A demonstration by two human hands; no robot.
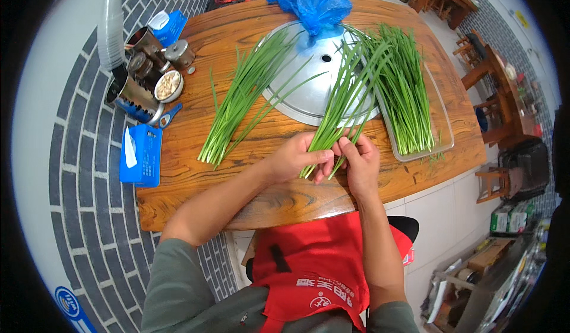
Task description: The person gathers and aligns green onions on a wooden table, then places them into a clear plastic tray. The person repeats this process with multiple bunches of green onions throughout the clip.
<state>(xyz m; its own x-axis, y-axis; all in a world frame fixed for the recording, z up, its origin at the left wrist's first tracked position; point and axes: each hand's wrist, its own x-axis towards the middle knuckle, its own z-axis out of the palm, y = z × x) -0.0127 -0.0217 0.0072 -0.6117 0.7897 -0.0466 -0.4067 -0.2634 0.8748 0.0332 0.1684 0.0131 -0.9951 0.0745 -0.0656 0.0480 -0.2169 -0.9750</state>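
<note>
My left hand (307, 157) grips a bunch of green Chinese chives (336, 115) near its pale lower ends. At the right side of that bunch, my right hand (360, 159) pinches a few stalks between thumb and fingers. The leaf tips spread away from me over a round metal lid (294, 81) with a hole in its middle. To the left, another pile of chives (242, 106) lies partly on the wooden table and partly on the lid. A thick stack of chives (405, 97) rests in a clear plastic tray (445, 132) on the right.
A blue plastic bag (314, 6) lies on the lid's far edge. Along the left wall stand a blue tissue box (149, 155), a bottle opener (170, 115), a bowl of garlic cloves (169, 86), metal canisters (180, 53) and stacked clear cups (111, 30). The wooden table (187, 190) ends close before me.
</note>
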